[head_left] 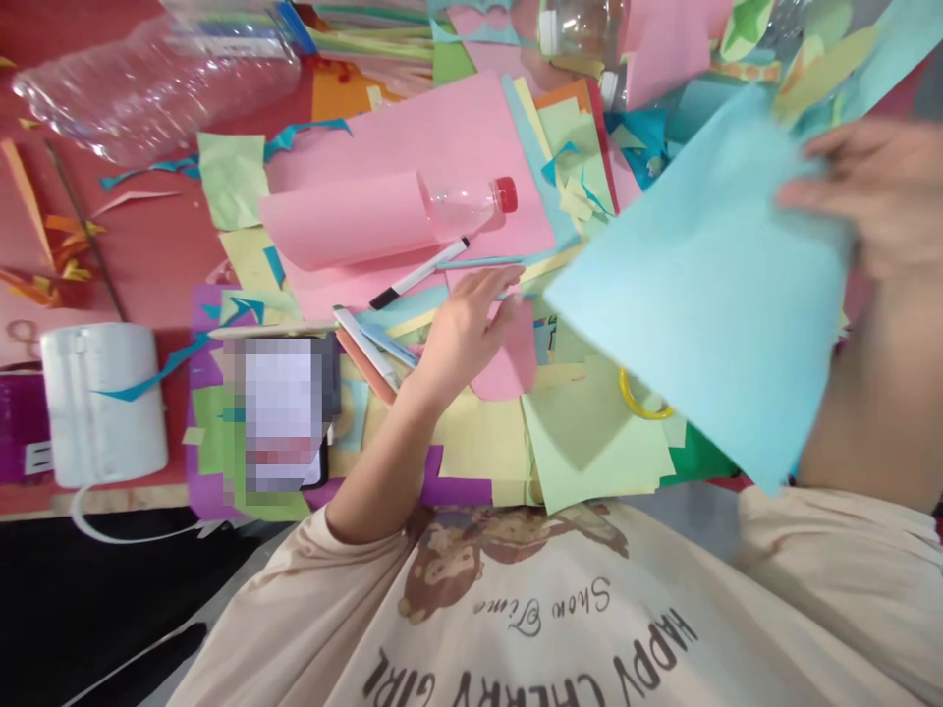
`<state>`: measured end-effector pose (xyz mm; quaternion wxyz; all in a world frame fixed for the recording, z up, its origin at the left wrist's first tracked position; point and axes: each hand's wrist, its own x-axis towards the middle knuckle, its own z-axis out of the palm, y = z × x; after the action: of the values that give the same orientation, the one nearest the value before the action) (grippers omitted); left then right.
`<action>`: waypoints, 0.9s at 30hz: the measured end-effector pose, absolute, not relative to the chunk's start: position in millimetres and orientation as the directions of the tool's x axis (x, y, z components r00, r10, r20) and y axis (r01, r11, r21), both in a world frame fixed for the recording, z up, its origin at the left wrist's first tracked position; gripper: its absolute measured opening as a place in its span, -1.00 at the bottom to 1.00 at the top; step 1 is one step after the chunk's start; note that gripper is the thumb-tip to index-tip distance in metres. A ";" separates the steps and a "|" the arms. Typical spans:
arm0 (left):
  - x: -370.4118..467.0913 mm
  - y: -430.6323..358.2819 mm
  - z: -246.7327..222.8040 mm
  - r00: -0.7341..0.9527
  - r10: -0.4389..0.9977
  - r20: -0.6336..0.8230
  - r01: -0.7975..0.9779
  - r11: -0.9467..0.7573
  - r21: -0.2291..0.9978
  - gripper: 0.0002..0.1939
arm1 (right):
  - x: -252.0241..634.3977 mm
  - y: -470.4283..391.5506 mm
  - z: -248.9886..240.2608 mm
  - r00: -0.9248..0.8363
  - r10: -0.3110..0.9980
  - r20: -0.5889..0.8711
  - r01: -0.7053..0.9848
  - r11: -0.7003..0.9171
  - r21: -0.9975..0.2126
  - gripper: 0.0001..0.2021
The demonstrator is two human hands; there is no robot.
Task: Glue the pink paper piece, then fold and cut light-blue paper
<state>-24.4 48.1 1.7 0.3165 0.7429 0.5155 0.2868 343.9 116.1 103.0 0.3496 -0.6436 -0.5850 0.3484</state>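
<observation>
On the right, my right hand (880,196) pinches the upper edge of a light blue sheet of paper (707,285) and holds it above the table; the hand is a little blurred. My left hand (471,329) is open over the paper pile in the middle, fingers stretched out beside a pink piece of paper (512,358). Just beyond it lies a black-and-white marker (419,273). Farther back, a clear bottle with a red cap (464,201) lies on its side, its body wrapped in pink paper (346,221). Several more pens (372,344) are left of my left hand.
A large clear plastic bottle (162,83) lies at the back left. A phone (284,412) with a blurred screen and a white pouch (105,405) sit at the near left. Paper scraps cover the red table (158,236). A yellow ring (644,398) lies partly under the blue sheet.
</observation>
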 end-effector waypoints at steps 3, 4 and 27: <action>-22.0 45.1 5.3 0.280 0.960 -0.024 0.352 -0.080 0.933 -0.54 | 289.5 87.5 55.1 0.036 0.949 -0.312 0.410 -0.299 -0.862 -0.66; -20.5 44.4 6.1 0.305 0.950 -0.071 0.295 -0.023 0.955 -0.51 | 275.7 80.3 43.5 -0.061 0.936 -0.347 0.399 -0.296 -0.868 -0.67; -50.2 2.5 7.3 0.110 0.990 0.089 0.676 -0.140 0.723 -0.56 | 256.1 -56.9 -6.6 0.025 0.981 0.190 0.956 0.032 -0.291 -0.60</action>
<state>-50.2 2.5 7.3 0.2669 0.6955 0.5988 0.2940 256.1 -56.9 -6.6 0.1725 -0.6948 -0.6972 0.0365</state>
